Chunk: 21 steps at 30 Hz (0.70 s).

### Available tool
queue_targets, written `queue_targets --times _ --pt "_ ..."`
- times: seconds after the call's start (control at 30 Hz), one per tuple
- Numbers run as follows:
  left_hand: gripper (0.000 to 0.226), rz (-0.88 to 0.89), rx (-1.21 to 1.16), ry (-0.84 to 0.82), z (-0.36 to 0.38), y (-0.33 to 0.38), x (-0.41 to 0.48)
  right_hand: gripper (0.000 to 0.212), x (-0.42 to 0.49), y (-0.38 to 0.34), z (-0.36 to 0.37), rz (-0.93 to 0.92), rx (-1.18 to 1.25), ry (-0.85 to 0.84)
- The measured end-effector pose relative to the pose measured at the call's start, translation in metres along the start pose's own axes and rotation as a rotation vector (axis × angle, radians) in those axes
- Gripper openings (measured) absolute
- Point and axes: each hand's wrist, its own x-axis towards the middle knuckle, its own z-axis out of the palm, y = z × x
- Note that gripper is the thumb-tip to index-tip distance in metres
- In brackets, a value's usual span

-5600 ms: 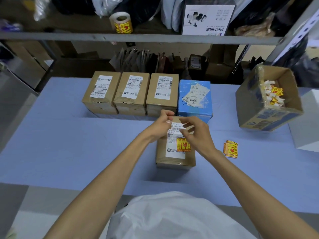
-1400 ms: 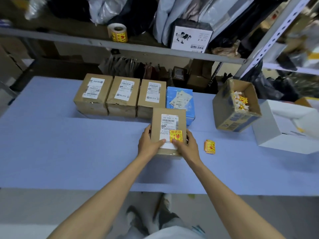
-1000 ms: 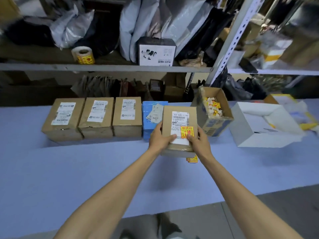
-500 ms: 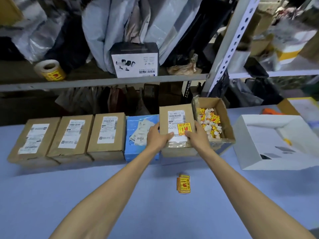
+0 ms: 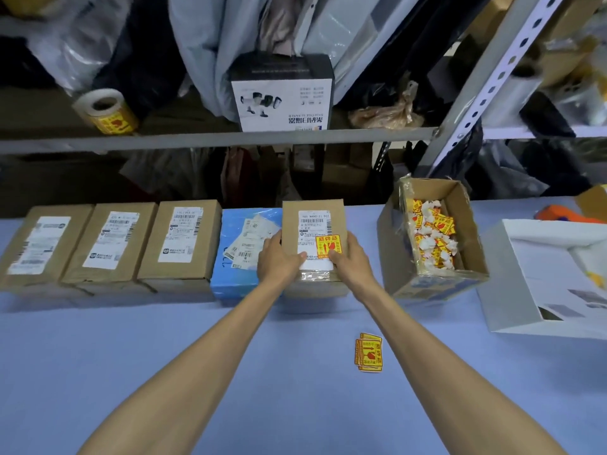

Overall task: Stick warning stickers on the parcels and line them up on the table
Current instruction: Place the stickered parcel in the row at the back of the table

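Observation:
A brown parcel (image 5: 313,221) with a white label and a yellow-red warning sticker (image 5: 327,246) sits at the right end of the row along the table's far edge. My left hand (image 5: 278,261) grips its left side and my right hand (image 5: 350,261) its right side. To its left stands a blue parcel (image 5: 239,281), then three brown parcels (image 5: 179,244) with white labels and no yellow sticker showing. A small stack of warning stickers (image 5: 369,352) lies on the blue table (image 5: 98,356), near my right forearm.
An open cardboard box (image 5: 437,280) of crumpled sticker scraps stands right of the held parcel. A white open box (image 5: 538,274) sits farther right. A sticker roll (image 5: 105,110) and a black-and-white carton (image 5: 282,93) rest on the shelf above the row.
Both hands carried the stickered parcel from the middle of the table to the far edge and set it beside the blue parcel. The sticker stack stayed where it lay.

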Motion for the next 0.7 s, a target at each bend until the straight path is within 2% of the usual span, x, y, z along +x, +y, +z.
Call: queue_targets --times 0.07,0.3,0.5,0.7 --pt "0.056 -0.027 0.006 -0.001 -0.007 -0.011 0.005 0.039 0.0 0.003 0.013 0.014 0.025 -0.034" --pt "0.059 0.028 -0.068 -0.093 0.022 -0.011 0.008 0.042 0.012 0.022 -0.007 0.114 0.101 0.025" --pt "0.071 0.035 -0.097 -0.106 0.04 -0.023 0.017 0.053 0.024 0.037 -0.011 0.121 0.14 0.011" --pt "0.073 0.058 -0.056 -0.105 0.043 -0.019 0.023 0.051 0.028 0.047 -0.015 0.087 0.218 0.001"
